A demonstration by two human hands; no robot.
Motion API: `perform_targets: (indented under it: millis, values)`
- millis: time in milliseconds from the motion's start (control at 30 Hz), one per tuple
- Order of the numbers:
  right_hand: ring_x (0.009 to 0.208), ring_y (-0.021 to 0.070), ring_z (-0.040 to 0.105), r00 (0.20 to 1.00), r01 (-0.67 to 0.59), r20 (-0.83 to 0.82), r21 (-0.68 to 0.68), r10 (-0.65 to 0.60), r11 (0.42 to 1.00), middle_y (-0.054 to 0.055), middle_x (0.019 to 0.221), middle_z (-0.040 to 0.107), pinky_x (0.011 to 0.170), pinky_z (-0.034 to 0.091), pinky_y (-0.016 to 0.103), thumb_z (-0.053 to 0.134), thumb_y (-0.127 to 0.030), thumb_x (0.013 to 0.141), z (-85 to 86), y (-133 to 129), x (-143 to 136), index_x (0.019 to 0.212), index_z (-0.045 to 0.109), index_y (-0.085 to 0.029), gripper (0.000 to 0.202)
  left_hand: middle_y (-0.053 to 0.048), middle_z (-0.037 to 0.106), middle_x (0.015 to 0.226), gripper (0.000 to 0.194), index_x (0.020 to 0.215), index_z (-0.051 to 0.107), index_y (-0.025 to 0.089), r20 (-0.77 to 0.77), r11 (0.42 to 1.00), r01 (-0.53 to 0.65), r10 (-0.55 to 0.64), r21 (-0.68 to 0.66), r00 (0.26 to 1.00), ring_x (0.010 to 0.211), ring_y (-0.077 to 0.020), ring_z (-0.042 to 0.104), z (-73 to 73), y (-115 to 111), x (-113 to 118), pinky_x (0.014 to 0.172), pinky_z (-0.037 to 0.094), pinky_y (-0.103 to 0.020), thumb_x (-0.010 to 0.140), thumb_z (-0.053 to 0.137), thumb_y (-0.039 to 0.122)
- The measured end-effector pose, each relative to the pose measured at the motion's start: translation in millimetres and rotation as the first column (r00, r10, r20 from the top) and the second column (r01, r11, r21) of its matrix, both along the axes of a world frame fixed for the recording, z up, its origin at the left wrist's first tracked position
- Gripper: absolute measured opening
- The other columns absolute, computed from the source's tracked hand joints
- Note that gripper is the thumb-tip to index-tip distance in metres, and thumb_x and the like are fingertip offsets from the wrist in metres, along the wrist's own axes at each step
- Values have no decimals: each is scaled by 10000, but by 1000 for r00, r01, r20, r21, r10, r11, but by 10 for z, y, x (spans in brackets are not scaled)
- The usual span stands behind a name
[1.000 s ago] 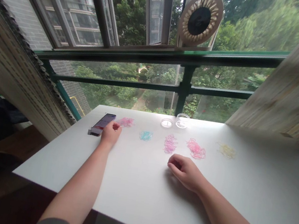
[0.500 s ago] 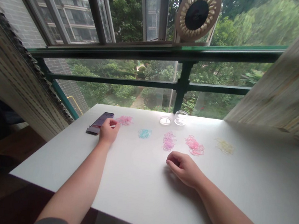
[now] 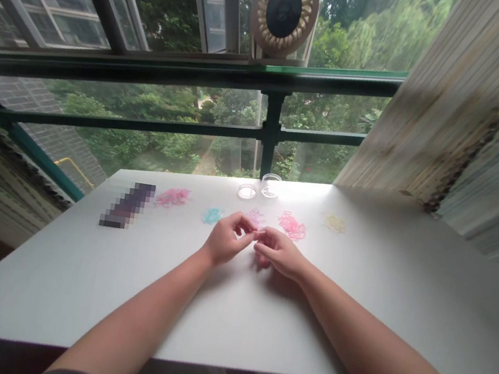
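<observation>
My left hand (image 3: 228,241) and my right hand (image 3: 281,253) meet above the middle of the white table, fingertips touching. Both are closed in a pinch; whatever lies between the fingers is too small to make out. Just behind them, partly covered, is a pile of purple thin loops (image 3: 254,215) that look like small rubber bands. A pink pile (image 3: 292,225) lies behind my right hand. Beyond my left hand sits a light-blue pile (image 3: 212,215). Another pink pile (image 3: 173,197) is farther left, and a pale yellow pile (image 3: 334,223) farther right.
A blurred-out dark phone (image 3: 128,205) lies on the left of the white table (image 3: 228,327). Two clear round dishes (image 3: 247,192) (image 3: 271,186) stand at the far edge. Behind are a green railing (image 3: 192,69), a round fan (image 3: 284,11) and curtains (image 3: 411,111).
My left hand has moved right from beside the phone and the left pink pile to meet my right hand at the middle. The camera view has turned slightly to the right.
</observation>
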State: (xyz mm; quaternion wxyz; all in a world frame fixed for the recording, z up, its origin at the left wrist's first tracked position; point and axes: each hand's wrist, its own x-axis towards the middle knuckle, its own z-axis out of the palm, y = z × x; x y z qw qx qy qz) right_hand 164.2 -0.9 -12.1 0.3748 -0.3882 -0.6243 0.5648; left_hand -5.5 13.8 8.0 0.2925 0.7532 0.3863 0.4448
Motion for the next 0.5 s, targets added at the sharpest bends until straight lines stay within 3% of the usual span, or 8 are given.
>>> perform_targets:
  millis: [100, 233, 500]
  values:
    - [464, 75, 507, 998, 40, -47, 39, -38, 998, -45, 612, 524, 439, 416, 195, 615, -330, 758, -14, -7, 22, 844, 489, -172, 219, -38, 648, 774, 149, 803, 588, 171, 75, 999, -28, 31, -44, 997, 656, -120, 580, -67, -28, 93, 601, 466, -248, 750, 639, 301]
    - [445, 69, 471, 996, 81, -53, 98, -76, 992, -53, 575, 499, 420, 382, 189, 609, -359, 778, -9, -50, 39, 856, 519, -174, 220, -36, 643, 765, 141, 777, 585, 171, 59, 996, -40, 45, -85, 997, 655, -120, 568, -161, -81, 54, 611, 464, -252, 742, 647, 293]
    - [426, 69, 455, 993, 119, -35, 84, -116, 989, -51, 537, 495, 417, 370, 196, 589, -311, 786, 64, -58, 50, 777, 526, -167, 157, -30, 634, 761, 114, 782, 590, 176, 43, 998, -6, 9, -62, 999, 670, -122, 564, -141, -106, -17, 633, 461, -255, 746, 643, 270]
